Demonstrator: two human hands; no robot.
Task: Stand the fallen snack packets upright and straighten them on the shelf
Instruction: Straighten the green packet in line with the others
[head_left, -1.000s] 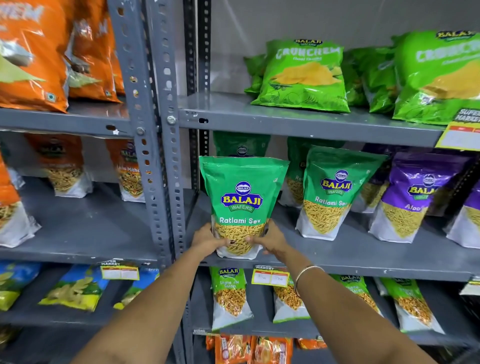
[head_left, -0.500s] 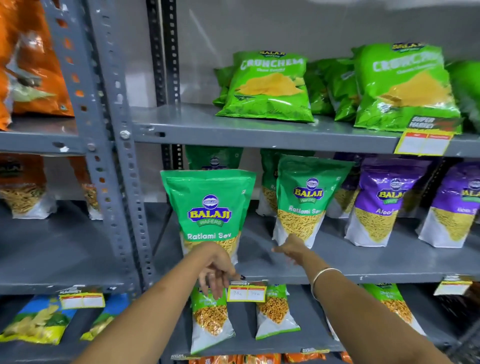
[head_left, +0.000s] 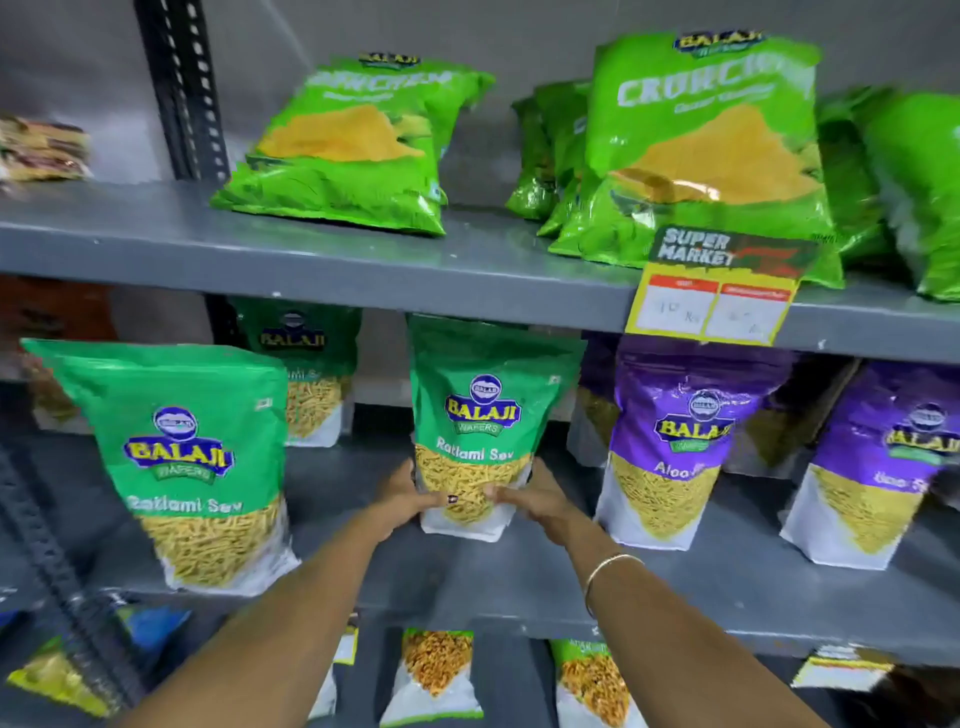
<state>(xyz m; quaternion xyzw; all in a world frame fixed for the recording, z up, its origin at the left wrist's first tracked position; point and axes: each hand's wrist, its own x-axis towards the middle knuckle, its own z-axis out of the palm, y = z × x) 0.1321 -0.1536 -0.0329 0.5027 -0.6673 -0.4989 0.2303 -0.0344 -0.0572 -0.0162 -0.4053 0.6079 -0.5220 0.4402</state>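
Fingers (head_left: 415, 501) of our left hand (head_left: 402, 501) and of our right hand (head_left: 535, 501) are clamping the lower sides of a green and white plastic Ratlami Sev pouch (head_left: 483, 421), thumbs pressing across its clear window from either side. We are holding it upright on the grey metal shelf (head_left: 519, 577), its white base touching the shelf surface just below our fingertips, and it is leaning only slightly.

Left of our hands, nearer the shelf edge, a second green Ratlami Sev pouch (head_left: 192, 462) is standing on its base, tilted a little to the right. Behind it, further back, a third green pouch (head_left: 311, 374) is standing too. Right of our hands, two purple and white Aloo pouches (head_left: 675, 441) (head_left: 888, 462) are upright but turned at slightly different angles.

Above our fingers, on the upper grey shelf (head_left: 363, 265), light green Crunchem bags (head_left: 353, 150) (head_left: 711, 140) are lying back in a loose pile, beside a yellow price label (head_left: 717, 296).

We are judging the middle row as mostly standing; the pouch in our grip is being squared, the purple ones are looking in need of aligning, and the slumped bags above are looking untouched. Below our wrists, smaller packets (head_left: 436, 675) are too blurred for us to judge.
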